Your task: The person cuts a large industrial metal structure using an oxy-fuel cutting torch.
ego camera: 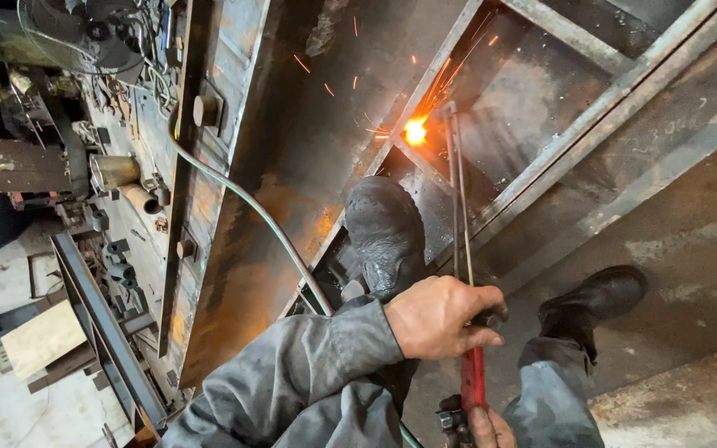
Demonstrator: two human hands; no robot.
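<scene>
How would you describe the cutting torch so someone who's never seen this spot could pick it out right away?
Find the rusty steel frame lying on the floor, with a bright orange flame throwing sparks at one bar. The cutting torch runs from that flame back to the left hand and right hand. Unlike the fixed frame bars, it is thin twin tubes ending in a red handle.

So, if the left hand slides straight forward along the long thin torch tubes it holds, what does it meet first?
Probably nothing before the tip: the left hand grips the long thin metal torch tubes, which run bare up to the bright orange flame on the rusty steel frame. The black boot looks just beside that line; depth is unclear.
</scene>
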